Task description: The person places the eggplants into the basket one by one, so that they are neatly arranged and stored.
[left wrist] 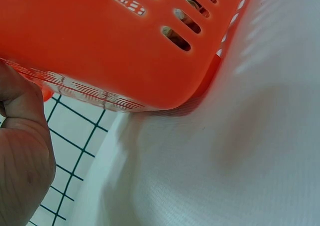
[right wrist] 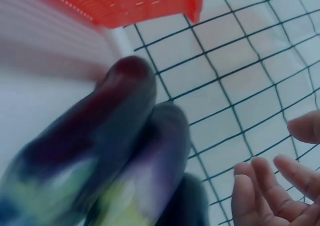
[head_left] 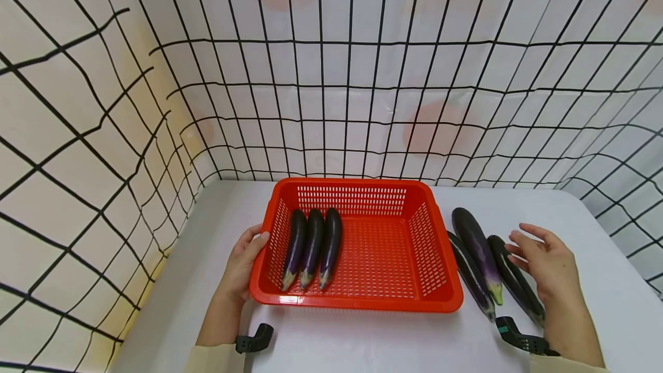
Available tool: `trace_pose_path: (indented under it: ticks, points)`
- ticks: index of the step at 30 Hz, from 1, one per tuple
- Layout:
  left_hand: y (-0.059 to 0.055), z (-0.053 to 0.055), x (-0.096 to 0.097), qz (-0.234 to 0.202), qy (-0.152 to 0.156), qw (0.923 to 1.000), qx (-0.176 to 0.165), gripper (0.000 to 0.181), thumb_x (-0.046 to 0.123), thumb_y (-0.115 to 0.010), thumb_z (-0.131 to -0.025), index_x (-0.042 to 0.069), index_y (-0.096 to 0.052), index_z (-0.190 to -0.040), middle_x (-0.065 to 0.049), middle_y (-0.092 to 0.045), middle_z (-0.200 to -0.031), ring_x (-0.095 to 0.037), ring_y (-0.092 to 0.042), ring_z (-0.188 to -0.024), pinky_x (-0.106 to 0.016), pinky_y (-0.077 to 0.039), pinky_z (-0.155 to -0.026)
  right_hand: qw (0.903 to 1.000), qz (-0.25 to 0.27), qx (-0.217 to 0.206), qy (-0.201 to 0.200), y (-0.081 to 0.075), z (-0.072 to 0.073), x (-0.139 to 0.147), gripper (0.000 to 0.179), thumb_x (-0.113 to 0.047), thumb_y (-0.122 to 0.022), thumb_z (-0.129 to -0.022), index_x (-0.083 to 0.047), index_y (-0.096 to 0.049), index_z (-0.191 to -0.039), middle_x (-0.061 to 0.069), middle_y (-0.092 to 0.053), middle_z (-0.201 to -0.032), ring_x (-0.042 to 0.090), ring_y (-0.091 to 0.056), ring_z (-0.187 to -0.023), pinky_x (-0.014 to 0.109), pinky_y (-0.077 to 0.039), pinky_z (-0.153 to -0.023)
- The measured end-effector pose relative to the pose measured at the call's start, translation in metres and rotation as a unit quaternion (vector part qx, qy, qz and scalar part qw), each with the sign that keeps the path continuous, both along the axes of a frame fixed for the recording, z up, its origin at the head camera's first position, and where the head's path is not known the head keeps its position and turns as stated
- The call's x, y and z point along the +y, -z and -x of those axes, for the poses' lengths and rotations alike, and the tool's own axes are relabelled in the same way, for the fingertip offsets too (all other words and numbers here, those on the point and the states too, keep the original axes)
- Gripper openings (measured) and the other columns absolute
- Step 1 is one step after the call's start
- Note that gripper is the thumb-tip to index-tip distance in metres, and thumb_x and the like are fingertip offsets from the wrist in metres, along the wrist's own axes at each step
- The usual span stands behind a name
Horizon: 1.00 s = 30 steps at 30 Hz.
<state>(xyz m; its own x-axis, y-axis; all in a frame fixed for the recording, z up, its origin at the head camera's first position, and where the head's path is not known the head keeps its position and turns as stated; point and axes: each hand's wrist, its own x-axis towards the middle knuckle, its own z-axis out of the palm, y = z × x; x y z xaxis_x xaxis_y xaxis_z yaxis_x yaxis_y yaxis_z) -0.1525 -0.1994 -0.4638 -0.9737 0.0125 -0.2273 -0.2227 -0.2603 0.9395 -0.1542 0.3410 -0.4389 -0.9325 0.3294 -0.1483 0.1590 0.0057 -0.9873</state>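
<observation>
In the head view my left hand (head_left: 239, 265) holds the left rim of a red plastic basket (head_left: 357, 303), its thumb on top of the edge. Three dark eggplants (head_left: 313, 249) lie side by side in the left part of that basket. My right hand (head_left: 553, 269), fingers loosely bent and holding nothing, is just right of three more eggplants on the table: a thick purple one (head_left: 475, 249) in the middle, a slim one (head_left: 470, 274) by the basket and another slim one (head_left: 513, 281) nearest the hand. The right wrist view shows the fingers (right wrist: 267, 191) apart from these eggplants (right wrist: 115, 110).
A white-covered table (head_left: 383, 338) carries everything. Black wire mesh (head_left: 352, 85) rises behind it and along both sides, with pale sheeting behind the wires. Each wrist wears a black strap with a small camera mount (head_left: 255, 339).
</observation>
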Motion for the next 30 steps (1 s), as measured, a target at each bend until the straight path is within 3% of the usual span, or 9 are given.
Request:
trace_pose_path:
  ticks: [3,7,9,14,16,18,20,22,30]
  points:
    - [0.000,0.000,0.001,0.001,-0.005,1.0000,-0.001,0.039,0.034,-0.057,-0.104,0.020,-0.046,-0.139,-0.011,-0.065,-0.128,-0.025,-0.074,-0.107,-0.044,-0.062,-0.088,0.9990,-0.032,-0.014,0.029,0.005,0.000,0.004,0.021,-0.025,-0.069,-0.098,-0.028,-0.060,-0.117,-0.024,-0.069,-0.081,-0.003,-0.069,-0.071,0.014,-0.058,-0.061]
    - [0.000,0.000,0.001,0.005,-0.007,1.0000,0.000,0.040,0.034,-0.057,-0.104,0.019,-0.046,-0.140,-0.011,-0.064,-0.129,-0.025,-0.073,-0.108,-0.044,-0.062,-0.088,0.9845,-0.152,-0.066,0.056,0.011,0.001,0.007,0.033,-0.035,-0.066,-0.098,-0.024,-0.062,-0.129,-0.033,-0.059,-0.079,-0.007,-0.063,-0.070,0.010,-0.053,-0.062]
    - [0.001,0.000,0.001,0.007,-0.006,1.0000,0.002,0.041,0.034,-0.057,-0.104,0.019,-0.045,-0.140,-0.010,-0.064,-0.129,-0.025,-0.073,-0.108,-0.044,-0.062,-0.089,0.9759,-0.192,-0.085,0.058,0.014,0.002,0.010,0.038,-0.040,-0.066,-0.098,-0.023,-0.062,-0.132,-0.036,-0.055,-0.078,-0.008,-0.060,-0.071,0.010,-0.050,-0.063]
    - [0.002,0.000,0.000,0.002,-0.005,1.0000,0.006,0.040,0.034,-0.057,-0.105,0.019,-0.045,-0.140,-0.009,-0.065,-0.128,-0.024,-0.073,-0.108,-0.044,-0.062,-0.089,0.9656,-0.230,-0.115,0.040,0.023,0.003,0.016,0.046,-0.043,-0.066,-0.097,-0.016,-0.062,-0.134,-0.036,-0.053,-0.080,-0.009,-0.052,-0.077,0.013,-0.046,-0.065]
    - [0.002,0.000,0.000,0.003,-0.002,1.0000,0.008,0.040,0.034,-0.056,-0.105,0.019,-0.045,-0.140,-0.009,-0.065,-0.127,-0.024,-0.073,-0.107,-0.044,-0.062,-0.089,0.9572,-0.260,-0.125,0.012,0.026,0.003,0.018,0.056,-0.045,-0.065,-0.097,-0.010,-0.057,-0.140,-0.025,-0.062,-0.090,-0.009,-0.050,-0.082,0.013,-0.045,-0.066]
    - [0.001,0.000,0.000,0.004,-0.002,0.9999,0.011,0.041,0.034,-0.055,-0.105,0.018,-0.044,-0.141,-0.008,-0.065,-0.127,-0.023,-0.073,-0.107,-0.044,-0.062,-0.089,0.9473,-0.291,-0.133,-0.023,0.029,0.004,0.019,0.067,-0.048,-0.065,-0.097,-0.004,-0.050,-0.145,-0.005,-0.069,-0.109,-0.005,-0.050,-0.087,0.015,-0.046,-0.066]
    - [0.001,0.000,0.000,0.005,-0.003,0.9999,0.013,0.041,0.035,-0.055,-0.105,0.019,-0.044,-0.141,-0.008,-0.064,-0.126,-0.023,-0.073,-0.107,-0.043,-0.062,-0.089,0.9396,-0.308,-0.138,-0.057,0.031,0.004,0.020,0.076,-0.052,-0.066,-0.095,-0.002,-0.044,-0.149,0.018,-0.063,-0.130,0.002,-0.055,-0.090,0.017,-0.049,-0.065]
    - [0.001,0.000,0.000,0.005,-0.005,0.9999,0.012,0.041,0.035,-0.056,-0.105,0.019,-0.045,-0.140,-0.008,-0.064,-0.127,-0.023,-0.073,-0.108,-0.044,-0.062,-0.089,0.9329,-0.319,-0.143,-0.087,0.032,0.004,0.020,0.082,-0.054,-0.066,-0.094,0.000,-0.041,-0.151,0.032,-0.051,-0.144,0.008,-0.059,-0.091,0.020,-0.051,-0.065]
    - [0.002,0.000,0.001,0.004,-0.003,0.9999,0.009,0.042,0.035,-0.057,-0.104,0.019,-0.044,-0.141,-0.009,-0.063,-0.130,-0.024,-0.072,-0.110,-0.045,-0.061,-0.090,0.9273,-0.321,-0.157,-0.112,0.033,0.002,0.023,0.088,-0.057,-0.065,-0.094,0.004,-0.036,-0.152,0.037,-0.052,-0.141,0.010,-0.064,-0.083,0.026,-0.054,-0.064]
